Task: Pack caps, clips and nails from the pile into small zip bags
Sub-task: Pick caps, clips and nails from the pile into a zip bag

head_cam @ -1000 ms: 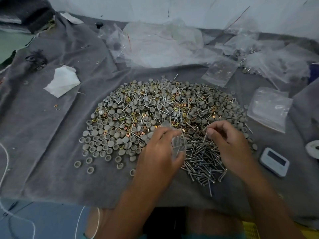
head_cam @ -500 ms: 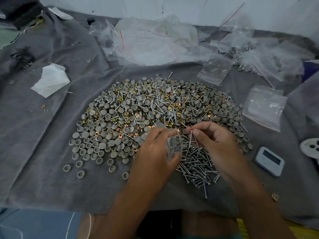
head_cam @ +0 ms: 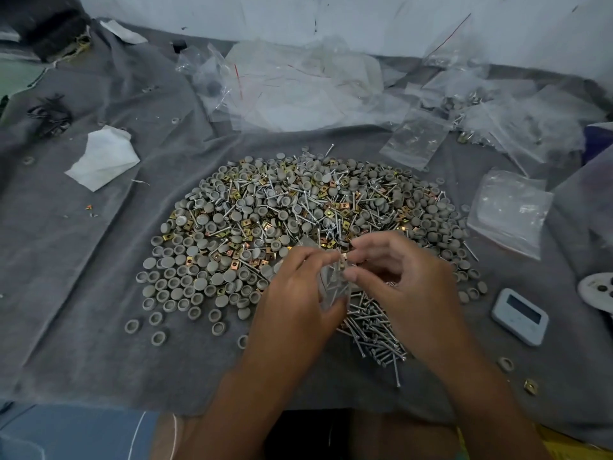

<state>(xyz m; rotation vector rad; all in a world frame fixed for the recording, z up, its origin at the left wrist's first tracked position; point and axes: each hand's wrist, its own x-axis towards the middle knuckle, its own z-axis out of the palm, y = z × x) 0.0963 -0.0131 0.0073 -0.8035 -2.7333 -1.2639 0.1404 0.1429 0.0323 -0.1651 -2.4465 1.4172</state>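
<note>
1. A white folded tissue (head_cam: 103,157) is lying at the far left of the grey cloth (head_cam: 83,260).
2. The pile (head_cam: 298,207) of grey caps, brass clips and nails is sitting mid-cloth.
3. The left hand (head_cam: 292,310) is gripping a small zip bag (head_cam: 331,287) at the pile's near edge, fingers curled round it.
4. The right hand (head_cam: 404,287) is pinching something small at the bag's mouth, above loose nails (head_cam: 374,330).
5. A white timer (head_cam: 519,316) is lying right of the nails, with empty bags (head_cam: 510,210) beyond.
</note>
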